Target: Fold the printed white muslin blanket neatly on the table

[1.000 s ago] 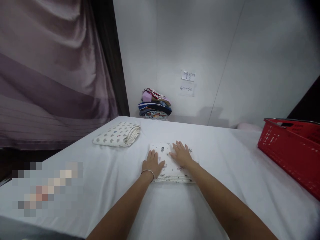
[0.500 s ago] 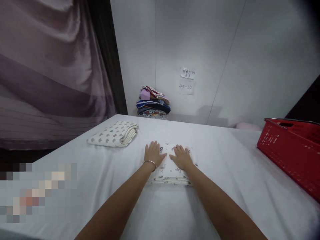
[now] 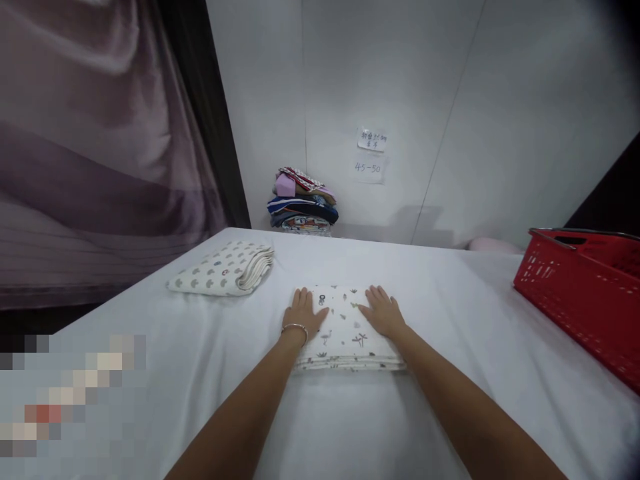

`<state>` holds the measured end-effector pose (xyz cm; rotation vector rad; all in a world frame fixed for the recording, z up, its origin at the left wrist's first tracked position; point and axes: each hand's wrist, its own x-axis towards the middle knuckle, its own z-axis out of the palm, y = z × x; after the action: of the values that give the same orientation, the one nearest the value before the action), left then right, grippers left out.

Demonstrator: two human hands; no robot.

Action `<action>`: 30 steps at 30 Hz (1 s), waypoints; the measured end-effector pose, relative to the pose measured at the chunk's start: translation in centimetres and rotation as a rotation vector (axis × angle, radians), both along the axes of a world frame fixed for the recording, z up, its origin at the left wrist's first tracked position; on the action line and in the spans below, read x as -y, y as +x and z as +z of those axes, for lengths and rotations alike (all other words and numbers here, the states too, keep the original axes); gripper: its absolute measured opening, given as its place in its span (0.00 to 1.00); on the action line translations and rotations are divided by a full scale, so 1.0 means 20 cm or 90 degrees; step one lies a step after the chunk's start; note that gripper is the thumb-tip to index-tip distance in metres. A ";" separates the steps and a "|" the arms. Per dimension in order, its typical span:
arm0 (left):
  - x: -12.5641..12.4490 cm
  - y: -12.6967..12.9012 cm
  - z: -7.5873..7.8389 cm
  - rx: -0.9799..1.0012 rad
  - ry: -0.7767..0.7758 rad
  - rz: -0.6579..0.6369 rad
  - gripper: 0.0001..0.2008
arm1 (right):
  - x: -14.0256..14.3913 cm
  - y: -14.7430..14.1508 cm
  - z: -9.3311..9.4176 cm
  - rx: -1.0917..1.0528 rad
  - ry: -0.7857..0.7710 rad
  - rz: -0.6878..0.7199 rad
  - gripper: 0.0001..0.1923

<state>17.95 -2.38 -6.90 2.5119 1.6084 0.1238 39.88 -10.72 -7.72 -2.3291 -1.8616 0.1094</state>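
A folded white cloth (image 3: pixel 345 330) with small printed figures and plants lies flat in front of me, its layered fold edge facing my side. My left hand (image 3: pixel 303 313) rests palm down on its left part, fingers stretched forward and thumb pointing inward; a bracelet circles that wrist. On the cloth's right part lies my right hand (image 3: pixel 384 312), also flat with fingers spread. Farther off to the left is a second folded cloth (image 3: pixel 223 270), white with grey mushroom-like prints, touched by neither hand.
Everything lies on a white-covered table (image 3: pixel 450 320). A red plastic basket (image 3: pixel 575 300) stands at the right edge. Against the back wall is a stack of folded fabrics (image 3: pixel 303 203), below and left of paper notes (image 3: pixel 370 157). A pinkish curtain (image 3: pixel 100 133) hangs at the left.
My right hand has slid to the right, so the hands are farther apart and more of the printed cloth shows between them. The view has shifted slightly.
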 end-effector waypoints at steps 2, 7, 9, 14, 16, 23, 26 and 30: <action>0.00 0.00 -0.01 0.007 0.002 -0.002 0.40 | 0.01 0.03 -0.03 -0.017 0.015 -0.001 0.33; 0.00 -0.01 0.00 0.015 -0.013 0.002 0.40 | 0.00 0.04 -0.05 -0.064 0.037 0.011 0.33; 0.00 -0.01 0.00 0.015 -0.014 0.001 0.40 | 0.00 0.04 -0.03 -0.093 0.044 0.021 0.32; -0.04 -0.02 0.00 0.039 -0.022 -0.020 0.39 | 0.09 0.07 -0.03 -0.246 0.047 0.040 0.31; -0.06 -0.03 0.01 0.061 -0.040 -0.033 0.39 | 0.18 0.08 -0.05 -0.328 0.068 0.035 0.32; -0.02 -0.17 0.05 0.155 -0.122 -0.065 0.36 | 0.59 0.03 -0.12 -0.548 0.165 0.005 0.28; 0.07 -0.27 0.04 0.241 -0.139 -0.026 0.34 | 0.69 -0.01 -0.13 -0.550 0.211 -0.030 0.27; 0.20 -0.37 0.00 0.385 -0.142 0.123 0.31 | 0.76 -0.05 -0.14 -0.498 0.250 -0.049 0.29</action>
<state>10.60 -6.46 -6.99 1.8922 1.4913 0.6227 38.79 -25.90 -10.50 -1.7215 -1.2603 0.5089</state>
